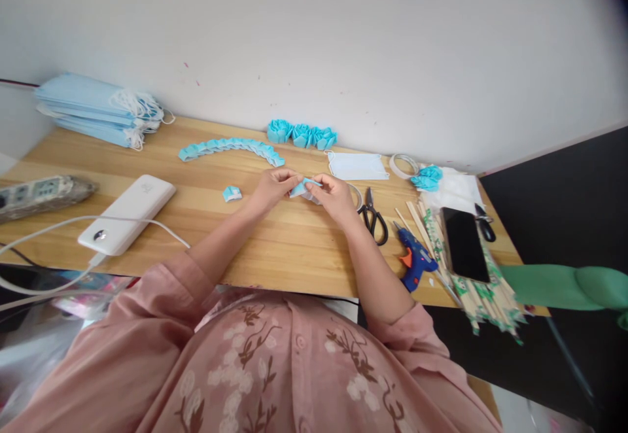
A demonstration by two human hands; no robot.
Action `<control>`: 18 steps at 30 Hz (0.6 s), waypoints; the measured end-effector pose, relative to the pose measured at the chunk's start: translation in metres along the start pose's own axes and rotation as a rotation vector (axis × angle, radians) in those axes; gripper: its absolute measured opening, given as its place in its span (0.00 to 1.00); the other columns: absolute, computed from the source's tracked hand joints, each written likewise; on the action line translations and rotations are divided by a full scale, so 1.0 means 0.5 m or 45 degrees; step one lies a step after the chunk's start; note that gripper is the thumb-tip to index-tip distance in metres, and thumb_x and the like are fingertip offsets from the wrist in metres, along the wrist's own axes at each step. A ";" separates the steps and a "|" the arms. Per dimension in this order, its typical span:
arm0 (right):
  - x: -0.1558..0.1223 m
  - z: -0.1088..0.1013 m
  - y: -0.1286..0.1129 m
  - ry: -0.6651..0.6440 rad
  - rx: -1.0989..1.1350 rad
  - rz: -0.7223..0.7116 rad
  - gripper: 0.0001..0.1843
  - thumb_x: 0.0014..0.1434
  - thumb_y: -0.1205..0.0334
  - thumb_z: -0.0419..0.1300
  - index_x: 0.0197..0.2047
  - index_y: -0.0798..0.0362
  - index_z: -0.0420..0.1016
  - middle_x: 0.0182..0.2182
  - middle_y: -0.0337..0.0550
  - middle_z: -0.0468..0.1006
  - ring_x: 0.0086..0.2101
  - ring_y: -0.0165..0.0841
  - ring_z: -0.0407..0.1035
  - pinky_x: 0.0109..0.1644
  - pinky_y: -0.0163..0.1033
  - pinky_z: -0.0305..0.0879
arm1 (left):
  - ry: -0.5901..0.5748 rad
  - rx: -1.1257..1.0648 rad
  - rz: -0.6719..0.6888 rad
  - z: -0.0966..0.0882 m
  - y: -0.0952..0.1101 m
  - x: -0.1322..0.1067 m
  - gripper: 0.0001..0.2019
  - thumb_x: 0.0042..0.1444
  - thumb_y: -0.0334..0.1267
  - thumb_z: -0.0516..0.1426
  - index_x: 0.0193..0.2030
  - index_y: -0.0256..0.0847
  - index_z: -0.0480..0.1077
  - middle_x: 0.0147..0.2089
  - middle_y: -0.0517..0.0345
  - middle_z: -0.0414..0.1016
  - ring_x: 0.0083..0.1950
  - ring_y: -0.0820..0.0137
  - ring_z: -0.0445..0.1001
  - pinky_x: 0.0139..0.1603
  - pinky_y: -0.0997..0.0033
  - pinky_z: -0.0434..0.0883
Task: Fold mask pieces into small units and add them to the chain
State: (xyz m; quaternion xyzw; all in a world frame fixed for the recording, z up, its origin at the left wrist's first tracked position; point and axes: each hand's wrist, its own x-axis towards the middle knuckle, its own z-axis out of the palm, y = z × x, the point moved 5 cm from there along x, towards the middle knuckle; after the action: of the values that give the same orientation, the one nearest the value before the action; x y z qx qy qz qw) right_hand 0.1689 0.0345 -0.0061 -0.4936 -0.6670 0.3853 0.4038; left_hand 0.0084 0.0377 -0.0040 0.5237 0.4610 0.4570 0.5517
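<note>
Above the middle of the wooden table (289, 256), my left hand (275, 186) and my right hand (336, 197) pinch a small blue-and-white folded piece of mask fabric (305, 187) between them. The fingers of both hands are closed on its edges, and part of it is hidden behind them. A similar small folded blue piece (232, 193) lies to the left of my left hand. Farther back, a curved row of folded blue pieces (230, 145) rests on the table. Black-handled scissors (373, 216) and a roll of tape (354, 195) lie just right of my right hand.
Blue fabric flowers (301, 135) and a flat face mask (358, 165) lie near the wall. At right are a blue glue gun (416, 259), wrapped chopsticks (495, 302) and a phone (465, 244). A mask stack (93, 109) and a cabled white power bank (127, 214) sit left.
</note>
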 end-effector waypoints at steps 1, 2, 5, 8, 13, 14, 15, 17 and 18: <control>0.001 -0.003 0.001 0.027 0.000 -0.002 0.14 0.56 0.47 0.62 0.33 0.50 0.75 0.27 0.35 0.75 0.28 0.30 0.67 0.31 0.34 0.61 | -0.015 0.005 0.006 0.002 0.000 0.000 0.15 0.47 0.49 0.63 0.27 0.37 0.72 0.25 0.60 0.71 0.27 0.75 0.64 0.30 0.74 0.63; 0.002 -0.007 0.002 0.059 0.002 -0.005 0.13 0.56 0.48 0.62 0.33 0.50 0.74 0.26 0.35 0.74 0.28 0.30 0.66 0.31 0.34 0.61 | -0.031 0.014 0.013 0.004 -0.001 0.000 0.15 0.47 0.49 0.63 0.28 0.37 0.72 0.26 0.60 0.72 0.27 0.75 0.66 0.31 0.74 0.64; 0.004 -0.015 -0.001 0.141 0.004 -0.030 0.11 0.56 0.51 0.62 0.32 0.50 0.72 0.26 0.34 0.72 0.28 0.30 0.65 0.33 0.35 0.62 | -0.092 0.051 0.015 0.014 -0.005 -0.001 0.14 0.48 0.47 0.63 0.30 0.37 0.72 0.28 0.58 0.74 0.29 0.74 0.69 0.34 0.73 0.67; 0.001 -0.017 -0.011 0.173 -0.022 -0.076 0.11 0.57 0.53 0.61 0.29 0.50 0.69 0.25 0.35 0.71 0.29 0.30 0.66 0.35 0.36 0.63 | -0.156 0.060 -0.006 0.022 -0.009 -0.002 0.13 0.47 0.46 0.63 0.30 0.37 0.72 0.28 0.58 0.75 0.30 0.74 0.70 0.34 0.73 0.67; -0.006 -0.023 -0.030 0.222 0.153 -0.144 0.14 0.61 0.49 0.58 0.46 0.47 0.70 0.34 0.39 0.78 0.36 0.34 0.73 0.43 0.39 0.67 | -0.081 -0.096 -0.077 0.011 -0.010 0.000 0.14 0.46 0.46 0.65 0.31 0.37 0.72 0.28 0.58 0.76 0.26 0.76 0.69 0.30 0.75 0.66; -0.007 -0.024 -0.031 0.218 0.187 -0.145 0.17 0.61 0.48 0.58 0.49 0.46 0.68 0.36 0.40 0.79 0.39 0.34 0.74 0.46 0.40 0.68 | -0.047 -0.151 -0.082 0.006 -0.009 0.000 0.14 0.46 0.47 0.65 0.31 0.36 0.72 0.28 0.57 0.77 0.26 0.77 0.69 0.30 0.75 0.66; -0.007 -0.023 -0.032 0.204 0.207 -0.145 0.18 0.61 0.47 0.58 0.50 0.46 0.67 0.38 0.41 0.79 0.41 0.35 0.74 0.49 0.41 0.68 | -0.012 -0.202 -0.082 0.002 -0.009 0.001 0.14 0.46 0.46 0.65 0.30 0.36 0.72 0.28 0.57 0.77 0.26 0.77 0.69 0.30 0.75 0.66; -0.008 -0.020 -0.033 0.164 0.212 -0.156 0.17 0.60 0.46 0.59 0.48 0.46 0.68 0.41 0.42 0.79 0.45 0.36 0.74 0.53 0.42 0.67 | 0.041 -0.284 -0.074 -0.004 -0.007 0.001 0.14 0.46 0.45 0.65 0.30 0.36 0.71 0.28 0.58 0.76 0.26 0.77 0.69 0.31 0.75 0.66; -0.008 -0.017 -0.034 0.137 0.193 -0.167 0.17 0.59 0.47 0.60 0.46 0.47 0.68 0.42 0.42 0.79 0.46 0.36 0.73 0.54 0.42 0.67 | 0.059 -0.312 -0.071 -0.006 -0.006 0.001 0.13 0.46 0.44 0.66 0.30 0.36 0.71 0.28 0.58 0.76 0.26 0.77 0.70 0.31 0.75 0.66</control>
State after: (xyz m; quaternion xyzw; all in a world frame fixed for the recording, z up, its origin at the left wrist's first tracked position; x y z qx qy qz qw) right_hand 0.1715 0.0281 0.0120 -0.4370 -0.6441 0.3802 0.4996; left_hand 0.0056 0.0386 -0.0072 0.4287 0.4289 0.5062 0.6132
